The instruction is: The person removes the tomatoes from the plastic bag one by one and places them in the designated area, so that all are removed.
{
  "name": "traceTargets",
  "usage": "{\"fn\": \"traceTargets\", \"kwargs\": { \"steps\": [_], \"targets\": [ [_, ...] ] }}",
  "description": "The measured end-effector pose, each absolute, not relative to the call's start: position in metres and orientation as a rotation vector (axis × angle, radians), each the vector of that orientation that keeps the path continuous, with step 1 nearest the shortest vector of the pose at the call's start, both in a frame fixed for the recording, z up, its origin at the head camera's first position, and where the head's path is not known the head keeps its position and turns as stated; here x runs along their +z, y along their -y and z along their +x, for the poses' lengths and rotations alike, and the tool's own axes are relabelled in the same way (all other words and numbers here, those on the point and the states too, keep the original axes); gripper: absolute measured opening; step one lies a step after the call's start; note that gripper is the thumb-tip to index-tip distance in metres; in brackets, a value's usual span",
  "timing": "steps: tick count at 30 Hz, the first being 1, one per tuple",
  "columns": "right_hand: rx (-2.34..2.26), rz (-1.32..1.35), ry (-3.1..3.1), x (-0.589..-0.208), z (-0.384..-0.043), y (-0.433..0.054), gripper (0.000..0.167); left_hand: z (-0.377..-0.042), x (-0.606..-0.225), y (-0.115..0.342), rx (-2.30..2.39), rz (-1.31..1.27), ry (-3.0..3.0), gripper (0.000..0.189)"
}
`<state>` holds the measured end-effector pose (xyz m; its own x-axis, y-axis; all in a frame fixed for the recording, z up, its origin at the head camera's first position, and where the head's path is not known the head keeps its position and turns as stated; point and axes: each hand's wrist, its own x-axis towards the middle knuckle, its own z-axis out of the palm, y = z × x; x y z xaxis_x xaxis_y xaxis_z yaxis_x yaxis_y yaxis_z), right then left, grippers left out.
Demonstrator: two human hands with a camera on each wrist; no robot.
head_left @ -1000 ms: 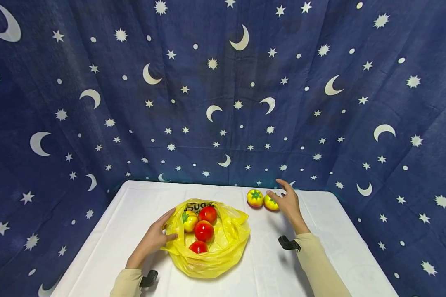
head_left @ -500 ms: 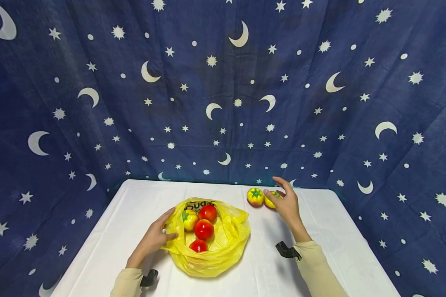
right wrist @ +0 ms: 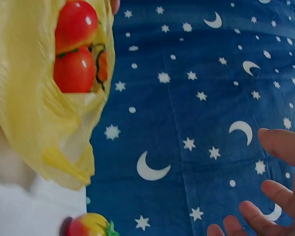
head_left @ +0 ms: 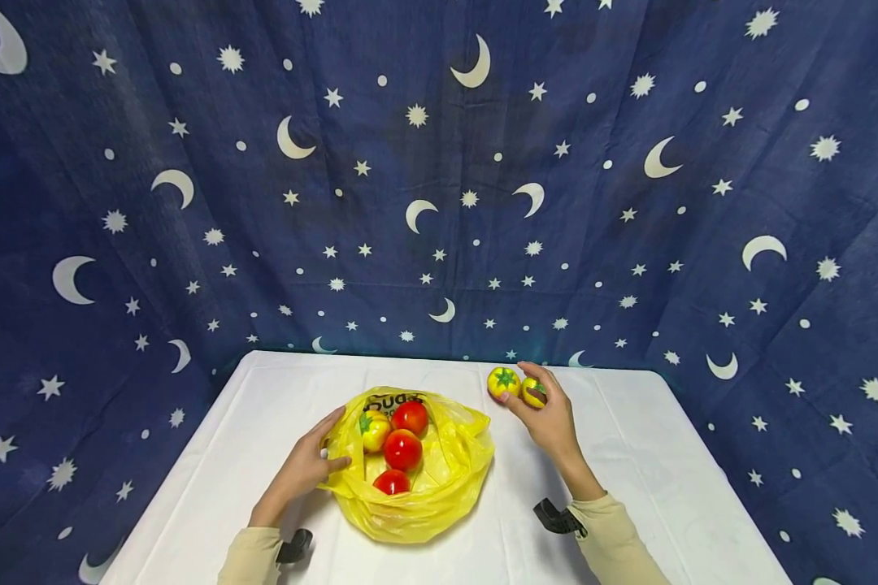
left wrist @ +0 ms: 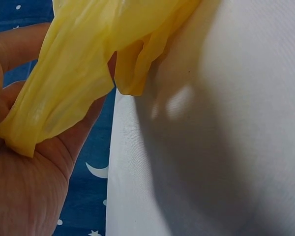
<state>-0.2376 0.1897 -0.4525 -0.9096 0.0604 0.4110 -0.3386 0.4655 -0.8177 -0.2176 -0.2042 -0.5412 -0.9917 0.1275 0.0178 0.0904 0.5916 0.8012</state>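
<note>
A yellow plastic bag (head_left: 454, 479) lies open-mouthed on the white-covered table. Inside it show several glossy tomatoes (head_left: 403, 450), red from below, one turned to its yellow top with green leaves. My left hand (head_left: 303, 463) holds the bag's left rim, thumb over the edge, and in the left wrist view a bag handle (left wrist: 64, 83) lies across the palm. At the back right are two yellow-topped tomatoes, a left one (head_left: 503, 383) and a right one (head_left: 532, 393). My right hand (head_left: 552, 418) reaches around them with spread, bent fingers, partly hiding the right one.
A white cloth (head_left: 651, 471) covers the table. Behind it and at both sides hangs a dark blue curtain (head_left: 380, 244) printed with moons and stars. Each wrist carries a black camera mount, such as the right one (head_left: 556, 517).
My right hand has moved left and slightly down, closer to the left tomato at the back, its fingers drawing nearer together. The left hand and bag stay in place.
</note>
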Motion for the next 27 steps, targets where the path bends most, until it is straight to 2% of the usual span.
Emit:
{"fn": "traceTargets", "kwargs": {
  "steps": [18,27],
  "targets": [
    [1.563,0.447,2.32,-0.478,-0.217,-0.152,0.055,-0.218,-0.542,0.203,1.373,0.192,-2.783,0.089],
    [1.634,0.451,2.395,-0.494,-0.212,-0.133,0.051,-0.218,-0.541,0.203,1.367,0.185,-2.793,0.089]
  ]
}}
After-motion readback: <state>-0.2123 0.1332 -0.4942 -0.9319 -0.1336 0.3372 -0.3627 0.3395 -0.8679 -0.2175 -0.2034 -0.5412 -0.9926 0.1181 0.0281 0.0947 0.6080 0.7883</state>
